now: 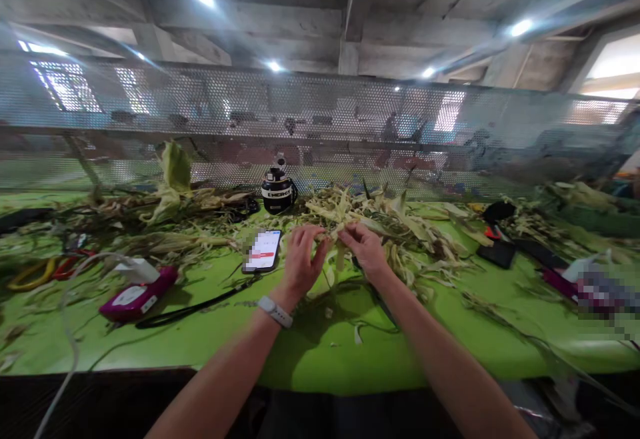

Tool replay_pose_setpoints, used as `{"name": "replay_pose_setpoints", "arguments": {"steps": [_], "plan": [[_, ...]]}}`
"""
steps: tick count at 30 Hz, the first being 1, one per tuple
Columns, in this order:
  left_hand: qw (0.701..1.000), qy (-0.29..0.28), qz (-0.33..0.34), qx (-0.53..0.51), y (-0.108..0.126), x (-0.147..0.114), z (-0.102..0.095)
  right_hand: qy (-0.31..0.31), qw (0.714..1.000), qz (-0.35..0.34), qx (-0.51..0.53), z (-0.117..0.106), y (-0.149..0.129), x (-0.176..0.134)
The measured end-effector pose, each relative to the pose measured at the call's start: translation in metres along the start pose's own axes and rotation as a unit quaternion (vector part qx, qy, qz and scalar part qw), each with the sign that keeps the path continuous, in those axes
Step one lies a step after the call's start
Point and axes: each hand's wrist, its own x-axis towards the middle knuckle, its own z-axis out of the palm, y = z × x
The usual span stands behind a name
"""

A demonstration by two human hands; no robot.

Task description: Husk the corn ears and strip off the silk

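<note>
Over the green table my two hands meet at a pale corn husk [340,258], which hangs in a strip between them. My right hand [367,250] is closed, with thumb and fingertips pinching the husk. My left hand [303,260], with a grey watch [275,311] on its wrist, has its fingers curled in at the husk's other side; its fingertips are partly hidden. Just behind the hands lies a heap of pale and dried husks [400,216]. A phone [263,251] with a lit screen lies left of my left hand.
A black bottle-shaped container marked ENERGY [277,192] stands behind the phone. Purple power strips [137,296] lie on both sides, with cables and a black strap [195,309]. Yellow-handled scissors [33,276] lie far left. A perforated metal screen [320,126] rises along the table's back.
</note>
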Motion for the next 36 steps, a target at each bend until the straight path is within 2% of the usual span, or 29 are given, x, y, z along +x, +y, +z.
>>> {"name": "replay_pose_setpoints", "arguments": {"steps": [3,5,11,14,19,25,32,36], "plan": [[0.982,-0.100,-0.084,-0.133,-0.002,0.000,0.004,-0.041,0.996,0.011,0.076,0.007,0.004,-0.002],[0.961,-0.127,-0.141,-0.202,-0.003,-0.001,0.007,-0.051,0.996,0.008,0.077,0.009,0.006,-0.003],[0.898,-0.098,-0.279,-0.325,-0.008,0.000,0.009,-0.019,0.999,-0.039,-0.005,0.005,0.011,-0.002],[0.877,-0.092,-0.307,-0.359,-0.009,0.002,0.007,-0.019,0.998,-0.050,-0.023,0.003,0.014,0.001],[0.838,-0.117,-0.353,-0.400,-0.005,0.003,0.005,-0.026,0.998,-0.048,-0.028,0.001,0.014,0.002],[0.815,-0.110,-0.372,-0.431,-0.005,0.003,0.004,-0.045,0.999,-0.012,-0.003,0.001,0.010,0.001],[0.742,-0.124,-0.437,-0.493,-0.006,0.003,0.003,-0.061,0.998,0.004,0.020,0.000,0.009,0.000],[0.732,-0.145,-0.444,-0.496,-0.006,0.003,0.001,-0.069,0.998,-0.011,0.011,0.001,0.010,0.000]]}}
